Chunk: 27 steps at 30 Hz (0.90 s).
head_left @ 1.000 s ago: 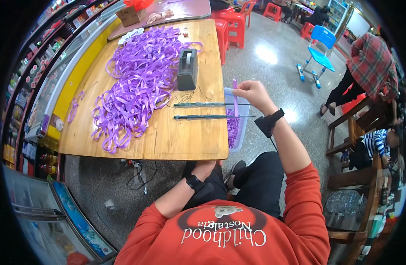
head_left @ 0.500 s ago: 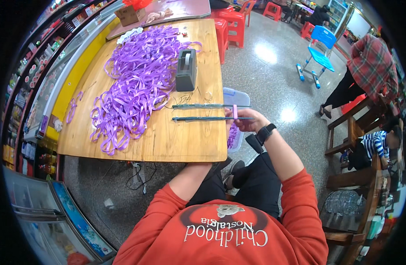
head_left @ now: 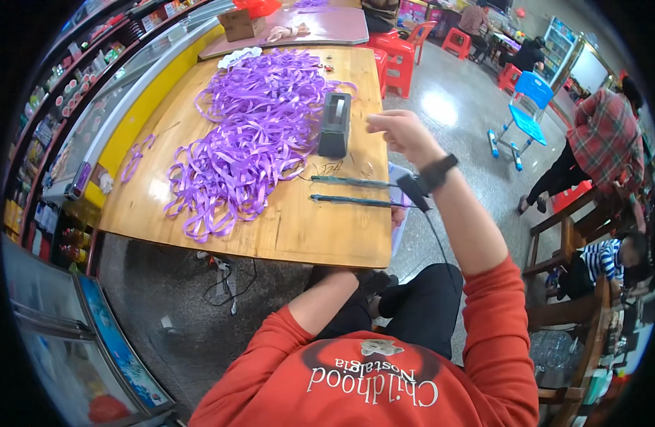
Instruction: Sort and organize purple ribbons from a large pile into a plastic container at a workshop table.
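My right hand (head_left: 407,135) is raised over the table's right edge beside the black tape dispenser (head_left: 334,124). Its thumb and fingers are drawn together toward the dispenser; anything in the pinch is too small to make out. My left hand (head_left: 397,216) is mostly hidden under the table edge, with only a bit of it showing by the rod ends. Two thin dark rods lie side by side on the tabletop, an upper rod (head_left: 349,181) and a lower rod (head_left: 349,201), jutting past its edge. A large heap of purple ribbon loops (head_left: 249,142) covers the table's left part.
Under the right edge of the wooden table (head_left: 285,238) stands a translucent plastic bin (head_left: 401,231). A black wrist strap device (head_left: 436,173) with a trailing cable is on my right wrist. Red stools (head_left: 395,60), a blue chair (head_left: 530,107) and other people are farther off.
My right hand has left the rods and moved up and away toward the tape dispenser. The left hand stays low by the rod ends. The view has shifted slightly.
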Each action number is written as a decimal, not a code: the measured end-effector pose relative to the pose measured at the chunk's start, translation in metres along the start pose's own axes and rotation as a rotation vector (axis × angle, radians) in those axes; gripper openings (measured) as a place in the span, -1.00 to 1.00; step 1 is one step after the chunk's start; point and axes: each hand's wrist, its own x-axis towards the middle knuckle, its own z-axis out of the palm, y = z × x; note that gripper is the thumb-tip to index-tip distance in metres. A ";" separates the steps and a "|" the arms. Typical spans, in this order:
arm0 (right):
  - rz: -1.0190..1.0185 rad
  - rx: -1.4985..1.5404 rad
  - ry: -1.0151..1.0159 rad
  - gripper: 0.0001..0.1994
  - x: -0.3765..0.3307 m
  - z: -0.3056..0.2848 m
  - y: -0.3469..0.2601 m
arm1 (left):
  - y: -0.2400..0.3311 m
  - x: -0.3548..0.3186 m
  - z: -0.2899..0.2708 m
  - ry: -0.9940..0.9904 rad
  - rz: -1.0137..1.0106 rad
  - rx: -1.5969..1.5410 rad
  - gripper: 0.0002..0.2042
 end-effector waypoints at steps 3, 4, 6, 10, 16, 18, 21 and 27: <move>0.164 -0.001 0.035 -0.80 0.024 0.036 0.001 | -0.005 0.003 0.004 0.000 0.010 -0.010 -0.69; 0.201 0.034 0.058 -0.81 0.028 0.043 0.002 | -0.003 0.002 0.005 0.000 0.013 -0.013 -0.69; 0.235 0.064 0.082 -0.82 0.034 0.049 0.001 | -0.001 -0.003 0.006 0.001 0.017 -0.019 -0.69; 0.300 0.121 0.105 -0.83 0.038 0.062 -0.001 | 0.009 -0.007 0.007 0.016 0.029 -0.038 -0.70; 0.297 0.186 0.160 -0.85 0.043 0.066 0.005 | 0.011 -0.005 0.012 0.034 0.029 -0.063 -0.70; 0.274 0.191 0.177 -0.84 0.042 0.066 0.004 | 0.014 -0.007 0.012 0.039 0.030 -0.070 -0.70; 0.192 0.122 0.226 -0.84 0.030 0.077 -0.007 | 0.014 -0.009 0.013 0.056 0.039 -0.077 -0.71; 0.163 0.125 0.152 -0.78 -0.010 0.089 -0.010 | 0.009 -0.006 0.017 0.085 0.042 -0.089 -0.71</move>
